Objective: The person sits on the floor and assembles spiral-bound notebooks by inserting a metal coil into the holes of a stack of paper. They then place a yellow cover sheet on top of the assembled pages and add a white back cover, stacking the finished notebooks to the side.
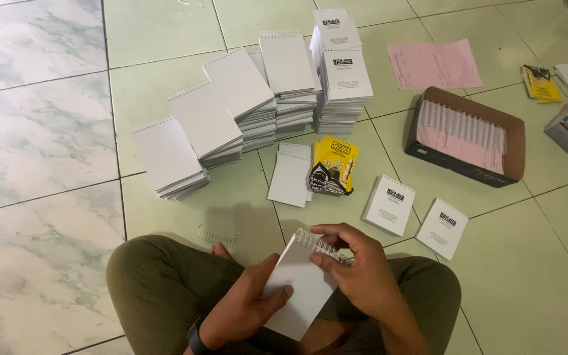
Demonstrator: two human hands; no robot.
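Observation:
I sit cross-legged on a tiled floor. My left hand [244, 309] grips the lower side of a small white spiral notepad [300, 279] held over my lap. At the pad's top edge, the fingers of my right hand [356, 266] pinch the wire coil [317, 244]. A loose wire coil [217, 236] lies on the floor just ahead of my left knee.
Several stacks of white notepads [258, 98] stand ahead. A yellow-covered pad pile [334, 164], a plain pad [290, 174] and two printed pads [389, 205] lie nearer. A brown box of coils and pink sheets [468, 135] sits right, pink paper [434, 64] beyond.

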